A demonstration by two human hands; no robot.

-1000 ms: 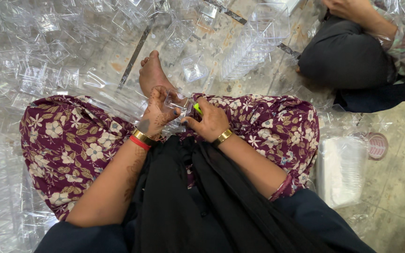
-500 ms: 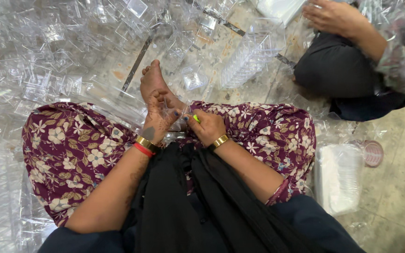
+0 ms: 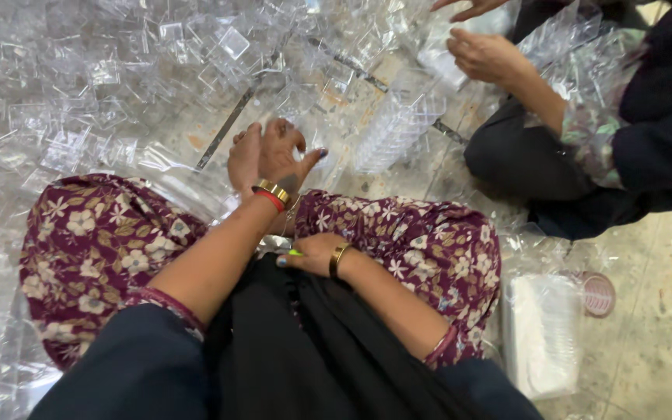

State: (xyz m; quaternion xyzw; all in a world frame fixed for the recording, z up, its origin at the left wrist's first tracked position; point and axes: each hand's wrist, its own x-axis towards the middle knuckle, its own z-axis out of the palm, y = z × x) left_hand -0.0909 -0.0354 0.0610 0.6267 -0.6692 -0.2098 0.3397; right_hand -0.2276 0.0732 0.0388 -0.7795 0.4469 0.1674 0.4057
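Note:
I sit cross-legged on the floor in maroon floral trousers with a black cloth (image 3: 305, 350) over my lap. My left hand (image 3: 285, 152), with gold and red bangles on its wrist, reaches forward with the fingers spread. It hovers just beyond my bare foot (image 3: 243, 159), over loose clear plastic pieces (image 3: 196, 62), and holds nothing that I can see. My right hand (image 3: 314, 255) rests at my lap, curled around a small green object (image 3: 295, 253).
Clear plastic containers cover the floor at the far left. A stack of clear trays (image 3: 398, 124) lies ahead. Another person (image 3: 624, 148) sits at the top right, hands (image 3: 491, 54) in plastic. A bagged white stack (image 3: 542, 334) and a round lid (image 3: 598, 294) lie at my right.
My left hand left the right hand at my knee and stretched forward past my foot, fingers opening. The right hand drew back toward my lap with the green object.

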